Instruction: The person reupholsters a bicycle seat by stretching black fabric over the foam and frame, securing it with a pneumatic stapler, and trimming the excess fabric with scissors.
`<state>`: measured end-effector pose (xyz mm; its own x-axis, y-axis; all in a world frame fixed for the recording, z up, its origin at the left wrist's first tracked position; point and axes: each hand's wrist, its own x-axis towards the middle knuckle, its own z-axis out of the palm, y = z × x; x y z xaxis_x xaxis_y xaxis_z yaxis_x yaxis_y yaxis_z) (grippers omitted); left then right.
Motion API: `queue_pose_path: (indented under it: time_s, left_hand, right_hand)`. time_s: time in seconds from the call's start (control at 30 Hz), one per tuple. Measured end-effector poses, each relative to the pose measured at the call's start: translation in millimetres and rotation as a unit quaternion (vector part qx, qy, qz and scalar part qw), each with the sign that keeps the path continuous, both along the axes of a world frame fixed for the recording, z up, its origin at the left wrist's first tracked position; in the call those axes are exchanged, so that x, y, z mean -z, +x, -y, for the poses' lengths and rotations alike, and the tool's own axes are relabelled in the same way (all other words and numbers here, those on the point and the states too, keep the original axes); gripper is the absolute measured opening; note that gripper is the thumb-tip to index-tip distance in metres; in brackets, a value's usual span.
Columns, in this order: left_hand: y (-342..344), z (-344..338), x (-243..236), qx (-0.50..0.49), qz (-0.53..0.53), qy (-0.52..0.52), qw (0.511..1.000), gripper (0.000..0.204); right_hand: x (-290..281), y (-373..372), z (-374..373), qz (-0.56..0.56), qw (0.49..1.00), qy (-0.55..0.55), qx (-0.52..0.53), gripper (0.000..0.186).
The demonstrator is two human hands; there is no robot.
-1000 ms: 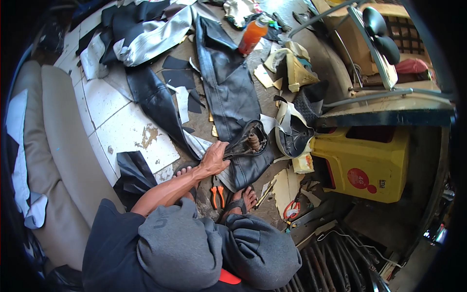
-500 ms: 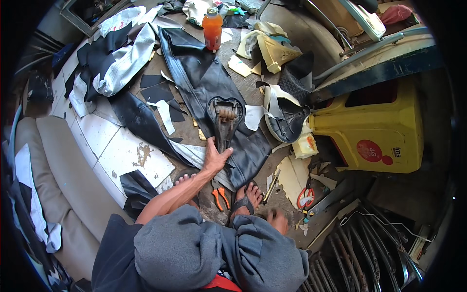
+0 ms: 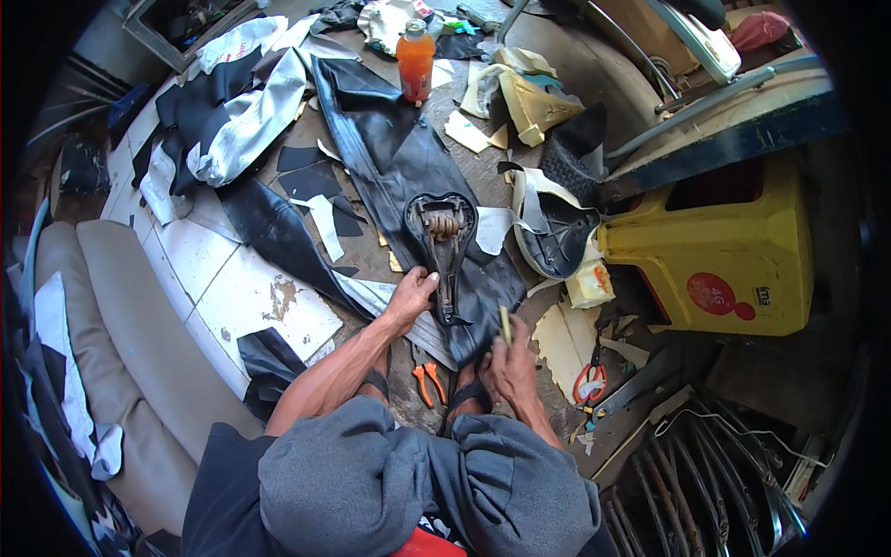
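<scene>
A black bicycle saddle (image 3: 445, 215) lies underside up on a sheet of black vinyl (image 3: 390, 139), its rusty springs and rails showing. My left hand (image 3: 411, 299) is closed on the saddle's narrow nose from its left side. At the right, my right hand (image 3: 510, 367) is closed around a thin yellowish stick-like tool (image 3: 505, 322) that points up and away from me; its exact kind is unclear. Between my feet rest pliers with orange handles (image 3: 428, 382). Red-handled scissors (image 3: 589, 382) lie to the right of my right hand.
An orange drink bottle (image 3: 415, 61) stands on the far end of the vinyl. A second saddle shell (image 3: 555, 237) with a pale cover lies at right, before a yellow plastic stool (image 3: 724, 251). Metal frames (image 3: 682, 501) crowd the lower right; a beige cushion (image 3: 148, 325) sits left.
My right hand has come up from beside my right foot with the yellowish stick, which lay on the floor. The saddle has turned slightly, its nose now swung toward the right.
</scene>
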<state>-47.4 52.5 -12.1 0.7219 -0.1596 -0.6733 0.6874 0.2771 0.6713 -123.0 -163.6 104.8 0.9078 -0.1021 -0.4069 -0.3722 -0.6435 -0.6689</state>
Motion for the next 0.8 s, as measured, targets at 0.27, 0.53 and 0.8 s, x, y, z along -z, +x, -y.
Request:
queue_pose_path:
  time_s: [0.27,0.53,0.8]
  left_hand:
    - [-3.5,29.1,-25.4,0.049,0.312,0.427,0.847,0.030]
    - [8.7,43.5,-28.3,0.102,0.433,0.493,0.747,0.014]
    - [2.6,46.6,-18.7,0.087,0.439,0.470,0.761,0.012]
  right_hand:
    - [30.5,21.3,-30.6,-0.004,0.998,-0.012,-0.053,0.043]
    - [54.7,19.4,-29.1,0.080,0.996,-0.002,-0.047,0.047]
    - [59.4,29.7,-12.0,0.137,0.985,-0.055,-0.086,0.038]
